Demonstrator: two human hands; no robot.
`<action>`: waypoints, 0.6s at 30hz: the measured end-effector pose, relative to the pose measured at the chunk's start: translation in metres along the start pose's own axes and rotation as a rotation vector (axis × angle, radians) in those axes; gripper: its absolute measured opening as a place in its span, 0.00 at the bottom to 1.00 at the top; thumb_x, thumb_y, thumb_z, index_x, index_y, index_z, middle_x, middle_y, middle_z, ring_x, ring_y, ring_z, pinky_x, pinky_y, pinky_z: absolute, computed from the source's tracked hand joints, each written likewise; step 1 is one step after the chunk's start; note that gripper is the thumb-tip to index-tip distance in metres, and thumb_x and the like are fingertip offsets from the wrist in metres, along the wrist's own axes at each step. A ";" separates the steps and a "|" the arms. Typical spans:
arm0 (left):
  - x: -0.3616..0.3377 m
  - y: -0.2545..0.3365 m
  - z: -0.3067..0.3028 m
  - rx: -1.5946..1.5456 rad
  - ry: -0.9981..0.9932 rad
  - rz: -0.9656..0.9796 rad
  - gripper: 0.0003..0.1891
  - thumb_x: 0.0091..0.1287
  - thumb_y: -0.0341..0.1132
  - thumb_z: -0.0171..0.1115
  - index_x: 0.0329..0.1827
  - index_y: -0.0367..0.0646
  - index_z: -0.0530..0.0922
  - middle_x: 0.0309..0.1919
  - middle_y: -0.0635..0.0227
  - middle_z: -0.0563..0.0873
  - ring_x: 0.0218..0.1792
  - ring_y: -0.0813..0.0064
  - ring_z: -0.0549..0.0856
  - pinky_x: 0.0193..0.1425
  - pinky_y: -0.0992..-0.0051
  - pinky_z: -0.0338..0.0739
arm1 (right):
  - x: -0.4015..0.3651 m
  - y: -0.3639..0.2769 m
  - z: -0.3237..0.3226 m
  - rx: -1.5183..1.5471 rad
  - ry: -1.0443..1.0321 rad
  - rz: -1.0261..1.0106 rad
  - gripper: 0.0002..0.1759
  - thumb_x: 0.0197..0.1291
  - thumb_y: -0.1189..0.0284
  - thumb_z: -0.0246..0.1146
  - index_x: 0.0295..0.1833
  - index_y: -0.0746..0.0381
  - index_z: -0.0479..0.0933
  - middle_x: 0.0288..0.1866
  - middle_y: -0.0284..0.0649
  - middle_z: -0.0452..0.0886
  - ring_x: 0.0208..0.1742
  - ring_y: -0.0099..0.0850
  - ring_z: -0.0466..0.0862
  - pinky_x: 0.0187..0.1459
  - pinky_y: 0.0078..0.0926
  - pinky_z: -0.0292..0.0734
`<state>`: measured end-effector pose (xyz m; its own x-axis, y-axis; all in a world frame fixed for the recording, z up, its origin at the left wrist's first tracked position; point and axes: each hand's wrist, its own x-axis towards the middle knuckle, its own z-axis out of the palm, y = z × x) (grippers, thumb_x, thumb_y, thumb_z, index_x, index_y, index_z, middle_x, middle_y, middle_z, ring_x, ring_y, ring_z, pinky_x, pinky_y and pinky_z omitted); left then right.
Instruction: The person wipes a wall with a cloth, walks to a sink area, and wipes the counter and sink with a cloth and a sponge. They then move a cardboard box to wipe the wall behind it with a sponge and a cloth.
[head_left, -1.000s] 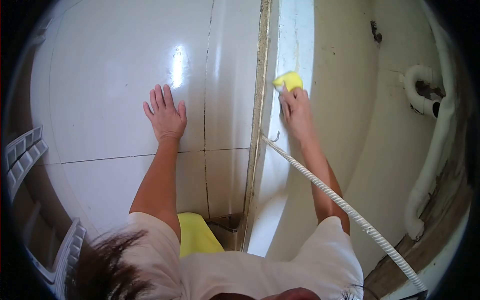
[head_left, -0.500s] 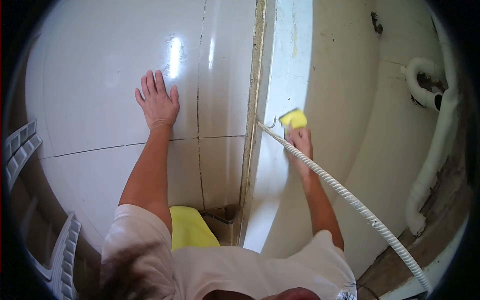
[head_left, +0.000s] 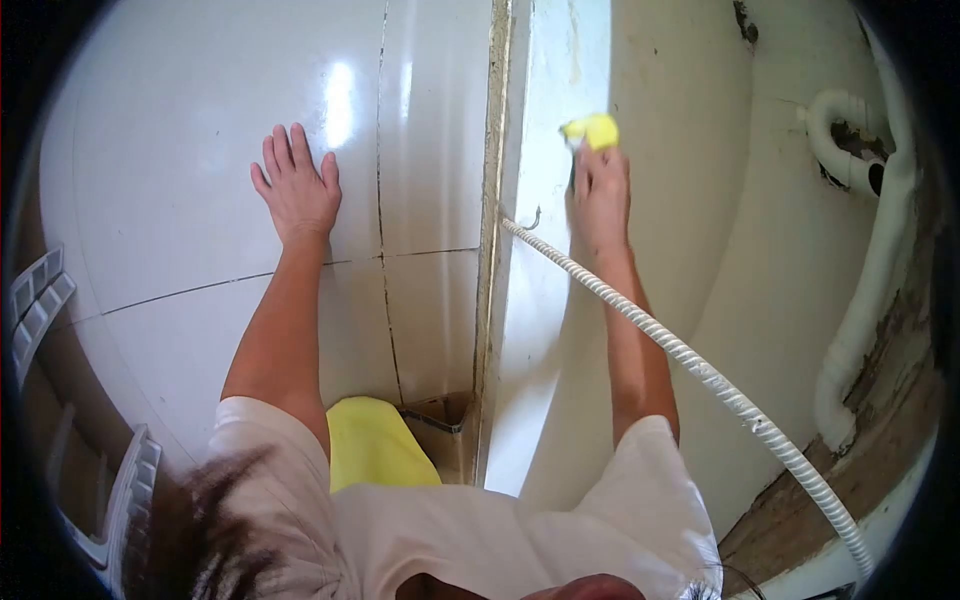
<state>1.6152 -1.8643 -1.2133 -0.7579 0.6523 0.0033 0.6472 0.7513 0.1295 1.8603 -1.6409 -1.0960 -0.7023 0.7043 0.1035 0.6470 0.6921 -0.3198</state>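
Observation:
My left hand (head_left: 300, 195) lies flat with spread fingers against the glossy white tiled wall (head_left: 200, 130). In my right hand (head_left: 603, 195) is a small yellow sponge (head_left: 598, 131), gripped at its lower end and slightly blurred. It is up against the pale painted strip (head_left: 552, 90) at the wall's corner. My fingers hide the sponge's lower part. A small hook (head_left: 533, 219) sticks out of the strip, below and left of my right hand.
A white ribbed hose (head_left: 690, 358) runs slantwise across my right forearm in view. Bent white pipes (head_left: 890, 230) line the far right wall. Yellow cloth-like material (head_left: 375, 445) shows below my left arm, beside a small corner shelf (head_left: 440, 415). White plastic racks (head_left: 125, 500) stand at left.
My right hand has moved upward along the painted strip with the sponge, and that arm is more stretched out. My left hand stays flat on the tiles; the view has shifted slightly.

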 end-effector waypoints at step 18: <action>0.002 -0.004 -0.001 0.011 -0.019 0.000 0.30 0.66 0.50 0.42 0.68 0.45 0.56 0.68 0.61 0.57 0.69 0.63 0.52 0.68 0.51 0.43 | 0.020 -0.001 0.012 -0.076 -0.054 -0.309 0.15 0.54 0.77 0.56 0.47 0.53 0.79 0.31 0.43 0.70 0.34 0.41 0.69 0.36 0.36 0.63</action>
<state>1.6103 -1.8661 -1.2131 -0.7560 0.6544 -0.0153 0.6485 0.7520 0.1183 1.8419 -1.6293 -1.1051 -0.8824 0.4510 0.1338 0.4197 0.8832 -0.2092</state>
